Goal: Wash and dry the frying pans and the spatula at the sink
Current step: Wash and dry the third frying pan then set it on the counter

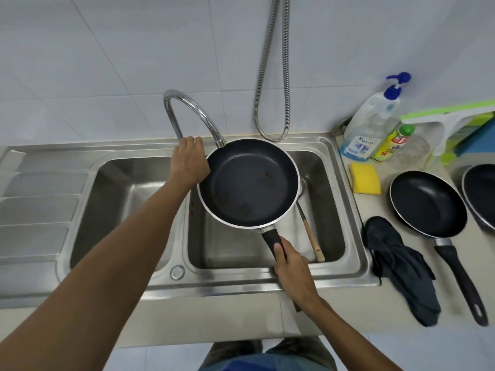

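My right hand point(293, 266) grips the black handle of a dark non-stick frying pan point(249, 183) and holds it level over the right sink basin point(329, 199), under the curved faucet point(192, 111). The pan has a few specks of residue. My left hand point(190, 162) is at the faucet's base with its fingers curled over it; what they touch is hidden. A wooden-handled spatula point(312, 236) lies in the right basin, mostly covered by the pan. Two more dark pans, one point(428, 203) and another point(480, 195), sit on the counter to the right.
A dark cloth point(399, 266) drapes over the counter edge beside the sink. A yellow sponge point(365, 178), a pump soap bottle point(372, 121), a small yellow bottle point(392, 144) and a green-white squeegee point(450, 116) stand at the back right. A metal hose point(273, 76) hangs on the wall. The left basin point(120, 196) holds nothing.
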The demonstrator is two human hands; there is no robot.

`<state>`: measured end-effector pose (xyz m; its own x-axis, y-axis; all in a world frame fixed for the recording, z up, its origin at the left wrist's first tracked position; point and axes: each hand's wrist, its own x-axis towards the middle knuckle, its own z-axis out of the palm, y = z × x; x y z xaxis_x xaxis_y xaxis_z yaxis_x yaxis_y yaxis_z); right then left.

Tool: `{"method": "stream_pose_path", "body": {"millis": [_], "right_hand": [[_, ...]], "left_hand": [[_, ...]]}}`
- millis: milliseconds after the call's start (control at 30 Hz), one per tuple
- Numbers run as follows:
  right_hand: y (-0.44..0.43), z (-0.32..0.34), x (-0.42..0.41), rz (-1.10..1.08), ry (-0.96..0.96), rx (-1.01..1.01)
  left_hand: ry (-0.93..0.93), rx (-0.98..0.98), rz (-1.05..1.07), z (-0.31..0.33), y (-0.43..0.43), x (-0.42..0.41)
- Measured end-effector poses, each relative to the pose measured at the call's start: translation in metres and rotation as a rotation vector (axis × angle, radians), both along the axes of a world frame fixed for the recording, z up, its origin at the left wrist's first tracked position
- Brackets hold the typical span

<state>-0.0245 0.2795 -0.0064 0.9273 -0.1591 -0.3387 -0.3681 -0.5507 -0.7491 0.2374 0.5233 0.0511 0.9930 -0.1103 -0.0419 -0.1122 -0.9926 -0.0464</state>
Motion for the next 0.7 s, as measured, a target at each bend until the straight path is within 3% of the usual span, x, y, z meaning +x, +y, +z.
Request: {"method": "stream_pose_path", "body": {"millis": [167, 367, 567, 700], "right_hand": [[0.004, -0.004, 0.001, -0.003, -0.005, -0.013], [0.006, -0.009, 0.002, -0.013, -0.01, -0.01], [0.003, -0.011, 0.003, -0.017, -0.001, -0.019], [0.003, -0.012, 0.006, -0.021, -0.005, -0.023]], "left_hand": [[-0.021, -0.077, 0.054, -0.011, 0.005, -0.02], [-0.013, -0.332, 0.108, -0.026, 0.005, -0.045], [0.031, -0.708, 0.367, -0.02, 0.001, -0.034], [0.053, -0.762, 0.462, -0.012, -0.003, -0.019]]}}
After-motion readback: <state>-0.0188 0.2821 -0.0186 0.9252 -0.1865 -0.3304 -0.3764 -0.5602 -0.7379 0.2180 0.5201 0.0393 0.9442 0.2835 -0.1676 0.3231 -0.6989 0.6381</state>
